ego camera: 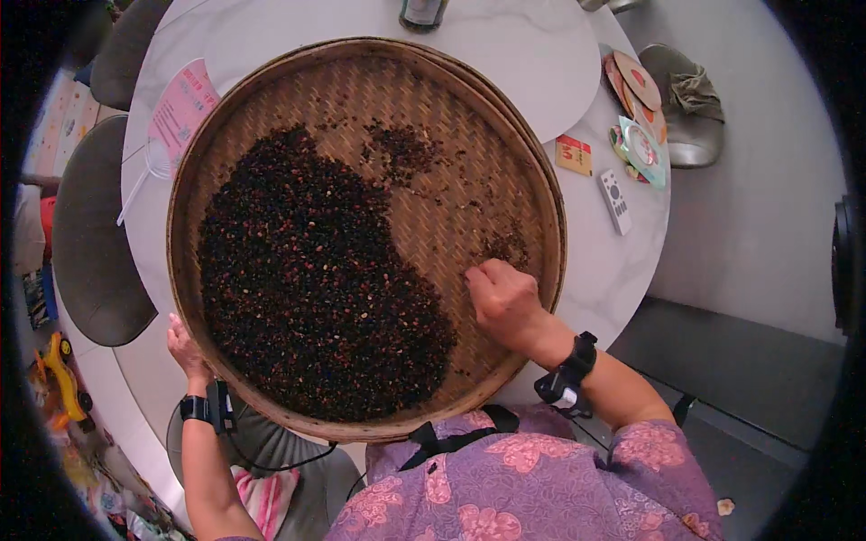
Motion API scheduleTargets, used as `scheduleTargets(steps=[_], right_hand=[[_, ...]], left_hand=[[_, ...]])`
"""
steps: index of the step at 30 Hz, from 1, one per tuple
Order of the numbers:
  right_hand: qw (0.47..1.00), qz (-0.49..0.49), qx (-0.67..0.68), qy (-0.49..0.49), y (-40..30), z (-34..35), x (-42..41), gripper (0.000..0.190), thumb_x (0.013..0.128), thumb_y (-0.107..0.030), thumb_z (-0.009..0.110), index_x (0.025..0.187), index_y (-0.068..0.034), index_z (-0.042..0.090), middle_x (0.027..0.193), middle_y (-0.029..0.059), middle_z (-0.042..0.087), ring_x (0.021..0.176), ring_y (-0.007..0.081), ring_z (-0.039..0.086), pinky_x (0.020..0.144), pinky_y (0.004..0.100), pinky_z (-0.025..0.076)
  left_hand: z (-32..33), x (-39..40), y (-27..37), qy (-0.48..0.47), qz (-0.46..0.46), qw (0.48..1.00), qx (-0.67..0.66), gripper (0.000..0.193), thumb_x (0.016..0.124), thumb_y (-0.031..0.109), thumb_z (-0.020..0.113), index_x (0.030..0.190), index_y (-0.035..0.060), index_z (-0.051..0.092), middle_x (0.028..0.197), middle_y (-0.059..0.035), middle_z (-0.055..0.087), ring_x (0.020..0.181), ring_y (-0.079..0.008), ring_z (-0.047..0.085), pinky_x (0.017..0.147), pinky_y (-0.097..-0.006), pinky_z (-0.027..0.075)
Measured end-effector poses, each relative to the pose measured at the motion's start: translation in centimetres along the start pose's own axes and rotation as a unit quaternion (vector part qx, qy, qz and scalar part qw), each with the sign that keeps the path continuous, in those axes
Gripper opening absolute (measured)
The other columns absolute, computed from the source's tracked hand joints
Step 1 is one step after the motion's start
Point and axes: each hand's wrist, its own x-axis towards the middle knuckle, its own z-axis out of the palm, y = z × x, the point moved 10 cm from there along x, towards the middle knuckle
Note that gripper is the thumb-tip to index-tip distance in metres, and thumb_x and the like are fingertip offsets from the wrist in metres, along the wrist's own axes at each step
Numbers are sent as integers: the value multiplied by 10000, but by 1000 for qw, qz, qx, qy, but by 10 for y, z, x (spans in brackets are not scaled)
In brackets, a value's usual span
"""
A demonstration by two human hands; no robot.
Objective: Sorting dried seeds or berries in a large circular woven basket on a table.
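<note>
A large round woven bamboo tray (467, 230) with a raised wooden rim stands before me at the near side of a white marbled table. Dark dried seeds or berries (311, 291), some reddish, cover its left and lower part. Smaller scattered patches (406, 152) lie at its upper middle and right. My right hand (504, 297) is over the right part of the tray, fingers curled with thumb and index finger together; whether something is pinched between them is hidden. My left hand (188, 348) is at the outside of the rim at lower left, its fingers pointing up along it.
A dark bottle (423, 13) stands beyond the tray. On the right lie a remote control (614, 201), a small packet (574, 155) and several fans (636, 84). A pink fan (183, 108) lies left. Grey chairs (95, 230) surround the table.
</note>
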Motion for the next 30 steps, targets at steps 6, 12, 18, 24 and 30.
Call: scheduleTargets(steps=[6, 12, 18, 24, 30], right_hand=[[998, -31, -50, -17, -13, 14, 12, 113, 594, -33, 561, 660, -53, 471, 641, 85, 461, 562, 241, 511, 447, 345, 418], [991, -74, 99, -51, -55, 12, -6, 120, 602, -40, 556, 643, -48, 444, 627, 88, 448, 547, 234, 504, 415, 350, 403], [963, -142, 222, -47, -68, -5, -22, 115, 607, -4, 541, 694, -33, 472, 647, 95, 468, 564, 253, 513, 430, 349, 424], [998, 59, -11, 8, 26, -23, -17, 228, 642, 3, 512, 870, 9, 503, 744, 129, 477, 688, 295, 530, 590, 353, 469], [998, 62, -28, 12, 32, -19, -8, 341, 637, 12, 518, 978, 17, 512, 821, 149, 490, 759, 297, 531, 631, 353, 471]], left_hand=[[3, -7, 11, -31, -169, 968, -181, 467, 909, 417, 380, 758, -7, 505, 684, -92, 522, 643, -200, 484, 633, -336, 409], [3, 2, -5, -27, -89, 995, -43, 478, 911, 418, 366, 740, -8, 499, 687, -120, 537, 646, -236, 494, 635, -358, 405], [-2, 0, 1, 26, -29, 997, -59, 492, 913, 403, 360, 698, -21, 490, 670, -157, 528, 638, -275, 484, 645, -391, 391], [-3, 0, 8, 37, 16, 998, -42, 482, 911, 392, 372, 708, -27, 494, 673, -160, 522, 637, -283, 480, 648, -392, 388], [3, 2, 1, 20, 22, 999, -42, 483, 914, 380, 363, 739, -48, 502, 684, -199, 517, 664, -326, 478, 659, -407, 373]])
